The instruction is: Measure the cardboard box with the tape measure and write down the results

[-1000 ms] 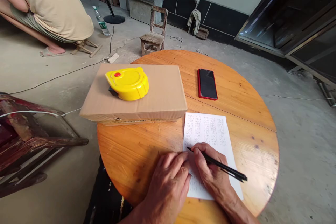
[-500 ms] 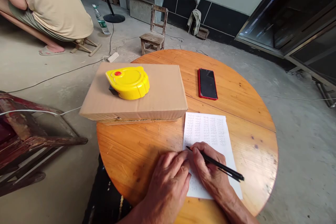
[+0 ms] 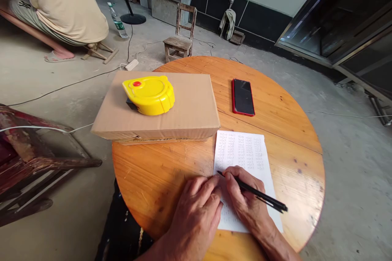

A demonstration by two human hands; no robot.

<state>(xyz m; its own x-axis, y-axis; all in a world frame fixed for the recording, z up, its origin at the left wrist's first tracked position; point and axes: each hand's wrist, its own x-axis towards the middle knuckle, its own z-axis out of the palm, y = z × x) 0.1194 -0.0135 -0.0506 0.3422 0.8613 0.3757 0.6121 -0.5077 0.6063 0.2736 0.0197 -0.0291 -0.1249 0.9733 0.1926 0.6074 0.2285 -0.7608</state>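
A black pen point(image 3: 260, 192) is gripped in my right hand point(image 3: 246, 195), its tip touching a white sheet of paper point(image 3: 245, 147) near the left edge. Rows of small handwritten characters cover the upper part of the sheet, and more writing shows below, partly hidden by my hands. My left hand point(image 3: 199, 204) lies over the sheet's left edge, holding nothing, its fingers slightly bent and resting on the paper and table. Both hands are close together, with the left fingertips just beside the pen tip.
On the round wooden table point(image 3: 147, 179) a cardboard box point(image 3: 192, 102) bears a yellow tape measure point(image 3: 150, 96). A red-cased phone point(image 3: 243, 97) lies behind the paper. Beyond are a small wooden chair point(image 3: 179, 43), a water bottle point(image 3: 117, 21) and a seated person point(image 3: 64, 4).
The pen's back end has swung slightly right and down while its tip stays about the same place. My left hand has hardly moved. The seated person's arm has shifted.
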